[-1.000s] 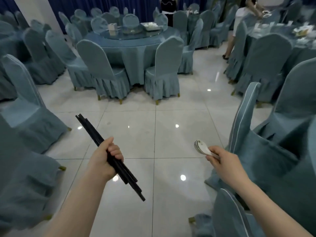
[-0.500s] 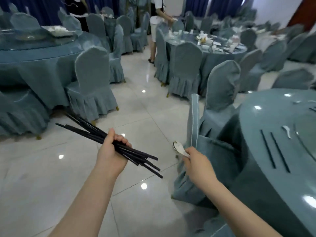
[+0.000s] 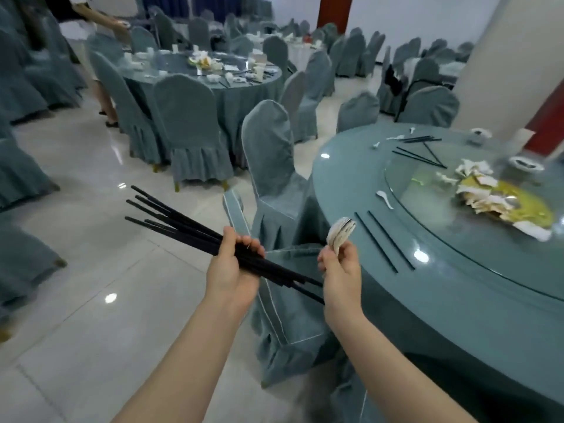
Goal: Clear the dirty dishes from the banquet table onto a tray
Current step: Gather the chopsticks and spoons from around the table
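My left hand [image 3: 233, 270] grips a bundle of several black chopsticks [image 3: 171, 219] that fan out up and to the left. My right hand [image 3: 340, 271] holds a stack of white spoons [image 3: 341, 231] just off the near edge of the round banquet table [image 3: 451, 288]. On that table lie a pair of black chopsticks [image 3: 383, 241], a white spoon [image 3: 385, 198], more chopsticks [image 3: 419, 154] farther back, small white dishes [image 3: 525, 163] and a heap of crumpled napkins and yellow scraps [image 3: 500, 199] on the glass turntable. No tray is in view.
A covered chair [image 3: 274, 166] stands against the table's left side, and another chair [image 3: 283, 306] sits right under my hands. Behind it is a second table [image 3: 213, 74] with dirty dishes, where a person [image 3: 91, 35] stands. A white pillar [image 3: 506, 62] rises at the right. Tiled floor stretches to the left.
My view has swung right, bringing the banquet table with its leftovers fully into sight. Both hands have kept their loads and moved closer to the table edge; the chopsticks fan wider.
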